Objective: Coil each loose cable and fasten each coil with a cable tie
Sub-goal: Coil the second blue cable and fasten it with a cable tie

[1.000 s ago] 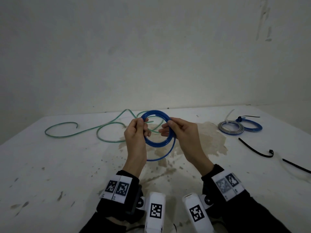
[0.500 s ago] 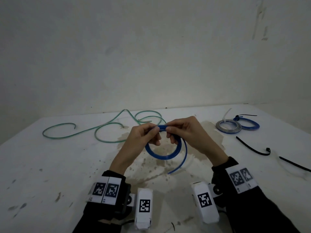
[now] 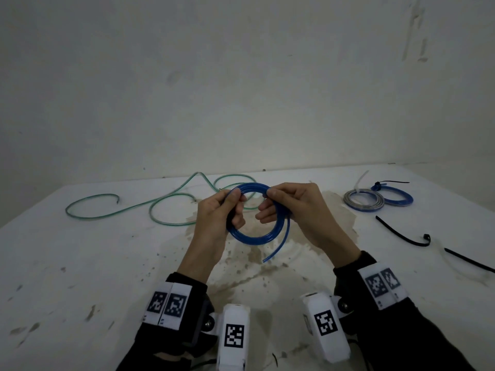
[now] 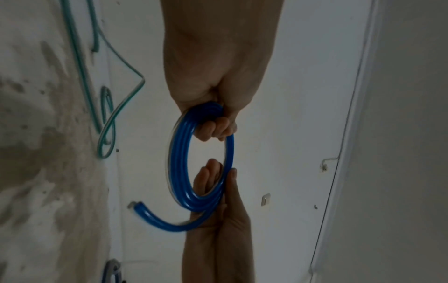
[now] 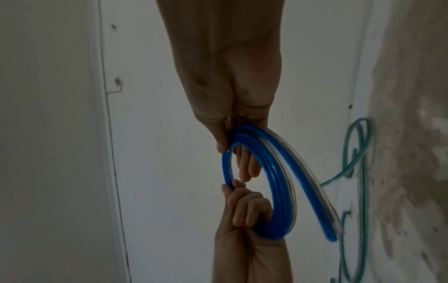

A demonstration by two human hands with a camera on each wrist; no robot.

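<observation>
Raised since before, both hands grip the blue coil, its end dangling above the table.

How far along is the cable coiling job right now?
Done: a grey coil and a blue coil lie tied at the far right. In hand: the left hand and right hand grip a blue cable, nearly coiled, one tail still loose, untied. Left: the green cable lies uncoiled; black ties wait.

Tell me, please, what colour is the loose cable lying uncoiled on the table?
Green loose cable, clearest in the head view.
</observation>
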